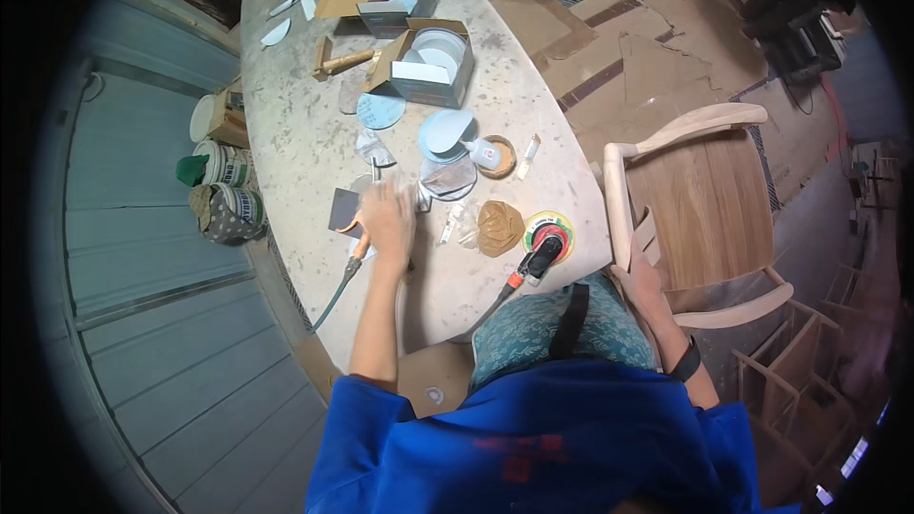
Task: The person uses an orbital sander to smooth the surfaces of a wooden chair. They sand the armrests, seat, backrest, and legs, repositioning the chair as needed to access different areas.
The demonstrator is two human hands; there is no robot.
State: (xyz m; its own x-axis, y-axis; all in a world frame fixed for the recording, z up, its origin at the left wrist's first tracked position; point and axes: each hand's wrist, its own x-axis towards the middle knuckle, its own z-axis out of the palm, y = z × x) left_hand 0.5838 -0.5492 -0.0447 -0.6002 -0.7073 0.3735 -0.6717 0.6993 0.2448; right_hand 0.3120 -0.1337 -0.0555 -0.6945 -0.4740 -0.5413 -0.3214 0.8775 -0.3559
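Observation:
My left hand (388, 218), blurred, is over the worktable (293, 150), beside an orange-handled air blow gun (364, 237) on a green hose; whether it grips anything is unclear. A dark sandpaper sheet (343, 208) lies just left of it. My right hand (643, 278) holds a folded tan sheet, apparently sandpaper (645, 234), against the wooden chair (703, 210) at the table's right edge. A disc sander (548, 244) rests on the near table corner, between my hands. A crumpled brown bundle (500, 228) lies left of the sander.
Sanding discs (381, 110), a white plastic bottle (484, 154) on a roll of tape (502, 157), and an open box of discs (435, 68) occupy the table farther back. Buckets (243, 203) stand by the left wall. Cardboard (607, 50) covers floor on the right; more chair frames (792, 371) stand lower right.

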